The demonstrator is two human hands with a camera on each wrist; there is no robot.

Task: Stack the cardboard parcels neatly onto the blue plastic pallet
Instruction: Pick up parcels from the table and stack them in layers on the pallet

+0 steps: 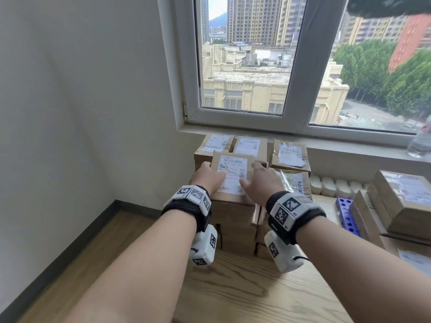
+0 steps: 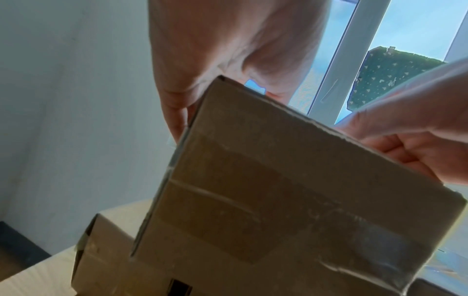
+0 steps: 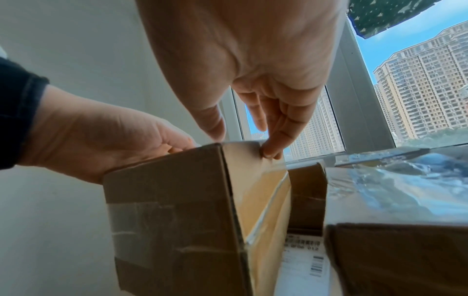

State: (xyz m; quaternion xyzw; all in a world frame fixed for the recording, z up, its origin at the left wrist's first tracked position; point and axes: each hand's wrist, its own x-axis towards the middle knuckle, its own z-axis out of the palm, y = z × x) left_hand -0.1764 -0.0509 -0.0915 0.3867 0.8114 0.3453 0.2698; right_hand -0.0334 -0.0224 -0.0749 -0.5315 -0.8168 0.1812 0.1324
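Observation:
A cardboard parcel (image 1: 233,170) with a white shipping label lies on top of a stack of brown boxes (image 1: 235,220) at the far end of the wooden table. My left hand (image 1: 210,173) grips its left edge, thumb on the label and fingers (image 2: 174,118) down the side. My right hand (image 1: 254,176) holds its right edge, with fingertips (image 3: 269,148) at the far corner. Both wrist views show the parcel's (image 2: 278,190) taped brown side (image 3: 177,200) close up. A blue-purple plastic piece with round holes (image 1: 347,215) stands at the right between boxes.
More labelled parcels (image 1: 249,146) sit behind the stack under the window, and a plastic-taped one (image 1: 296,183) just right of it. Larger parcels (image 1: 405,201) are piled at the far right. A bottle (image 1: 419,141) stands on the sill. The table (image 1: 233,287) has bare wood near me.

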